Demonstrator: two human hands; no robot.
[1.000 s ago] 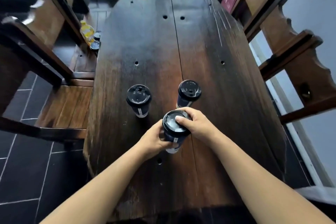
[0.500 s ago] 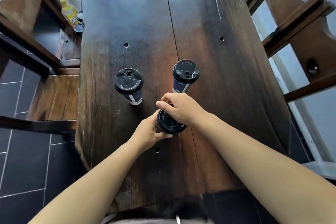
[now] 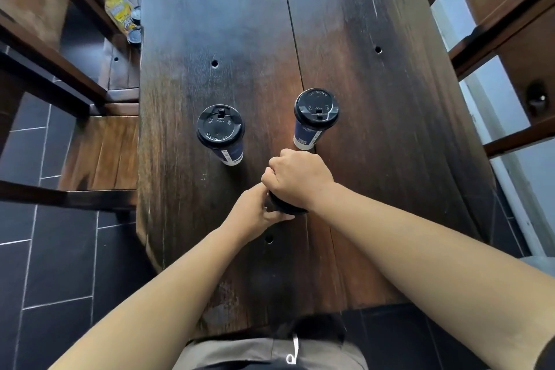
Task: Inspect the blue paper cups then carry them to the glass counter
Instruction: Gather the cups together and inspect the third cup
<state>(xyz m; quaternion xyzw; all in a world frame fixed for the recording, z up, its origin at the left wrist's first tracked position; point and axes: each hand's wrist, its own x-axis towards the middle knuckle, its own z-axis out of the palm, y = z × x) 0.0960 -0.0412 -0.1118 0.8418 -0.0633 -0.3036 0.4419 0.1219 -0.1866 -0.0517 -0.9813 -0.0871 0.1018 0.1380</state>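
We look straight down on a dark wooden table (image 3: 375, 159). Far left, a yellow bottle (image 3: 118, 9) sits on a bench (image 3: 120, 75). The left cup (image 3: 220, 132) stands upright on the table, black lid facing us. Our left hand (image 3: 255, 213) grips the side of the held cup (image 3: 285, 209), also upright, near the table's near end. Our right hand (image 3: 297, 180) curls down over its lid. Just beyond, the right cup (image 3: 315, 114) stands upright, its long axis vertical.

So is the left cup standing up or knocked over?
Standing up. The left cup sits on its base on the table, lid on top.
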